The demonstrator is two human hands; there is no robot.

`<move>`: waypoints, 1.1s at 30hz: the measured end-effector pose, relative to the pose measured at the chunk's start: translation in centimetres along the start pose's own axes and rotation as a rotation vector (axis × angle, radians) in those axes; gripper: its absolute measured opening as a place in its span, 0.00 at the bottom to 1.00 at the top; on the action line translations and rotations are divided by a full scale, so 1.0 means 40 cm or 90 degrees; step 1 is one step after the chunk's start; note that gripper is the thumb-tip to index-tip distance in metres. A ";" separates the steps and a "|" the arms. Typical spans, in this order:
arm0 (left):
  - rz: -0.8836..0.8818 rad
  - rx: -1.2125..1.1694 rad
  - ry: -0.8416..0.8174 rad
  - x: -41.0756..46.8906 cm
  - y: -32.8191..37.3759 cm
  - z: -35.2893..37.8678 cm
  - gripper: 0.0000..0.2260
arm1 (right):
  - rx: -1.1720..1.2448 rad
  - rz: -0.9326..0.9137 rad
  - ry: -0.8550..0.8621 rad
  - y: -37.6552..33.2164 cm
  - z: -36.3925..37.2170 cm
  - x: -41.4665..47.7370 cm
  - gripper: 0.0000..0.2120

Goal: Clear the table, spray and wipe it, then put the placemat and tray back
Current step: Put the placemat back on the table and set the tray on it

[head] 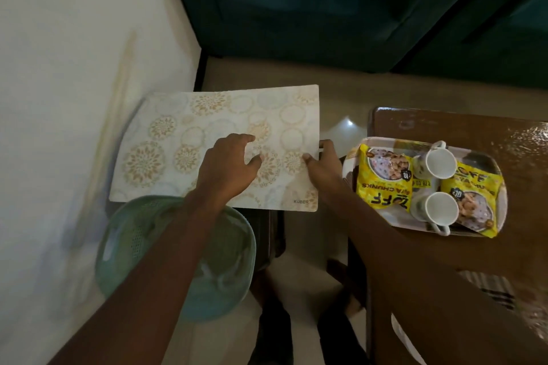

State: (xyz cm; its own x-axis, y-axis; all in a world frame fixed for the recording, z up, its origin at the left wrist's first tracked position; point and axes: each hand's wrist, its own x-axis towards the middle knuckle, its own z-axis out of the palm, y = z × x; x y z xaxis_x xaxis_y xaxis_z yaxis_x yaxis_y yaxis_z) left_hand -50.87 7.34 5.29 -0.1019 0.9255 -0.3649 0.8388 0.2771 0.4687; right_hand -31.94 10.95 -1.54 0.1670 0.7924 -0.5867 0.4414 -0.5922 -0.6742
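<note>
While the dark wooden surface [444, 290] fills the lower right, the patterned placemat [207, 133] is held flat off its left edge, over the floor. The tray [501, 204] rests on the surface near that edge, carrying two yellow snack packets [382, 184] and two white mugs [439, 163]. The right hand [323, 169] pinches the placemat's right edge. The left hand [228, 163] hovers over the placemat, fingers loosely spread, gripping nothing.
</note>
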 end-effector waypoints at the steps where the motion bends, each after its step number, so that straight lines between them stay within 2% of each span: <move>1: -0.002 0.011 -0.005 0.001 0.002 -0.008 0.23 | 0.024 -0.022 0.014 -0.010 -0.019 0.000 0.10; 7: 0.001 0.055 -0.032 -0.018 0.063 -0.068 0.24 | 0.096 -0.055 0.060 -0.050 -0.224 -0.032 0.09; 10: 0.014 0.062 -0.016 -0.046 0.132 -0.096 0.25 | 0.088 -0.038 0.095 -0.035 -0.362 -0.073 0.08; 15: 0.029 0.044 0.022 -0.141 0.281 -0.106 0.26 | 0.163 -0.030 0.126 0.011 -0.602 -0.161 0.08; 24: -0.008 0.006 0.084 -0.422 0.568 -0.079 0.25 | 0.304 -0.047 0.085 0.119 -1.021 -0.387 0.07; 33: -0.067 -0.051 0.161 -0.582 0.686 -0.067 0.28 | 0.370 -0.032 0.068 0.228 -1.239 -0.556 0.07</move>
State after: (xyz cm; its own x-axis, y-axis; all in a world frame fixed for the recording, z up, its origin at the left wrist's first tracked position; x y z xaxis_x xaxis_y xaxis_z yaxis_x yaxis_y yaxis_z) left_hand -26.90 -5.90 28.79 -0.3242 0.9229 -0.2076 0.7723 0.3850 0.5054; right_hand 12.07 -4.82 27.60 0.2593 0.8140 -0.5198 -0.0990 -0.5130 -0.8527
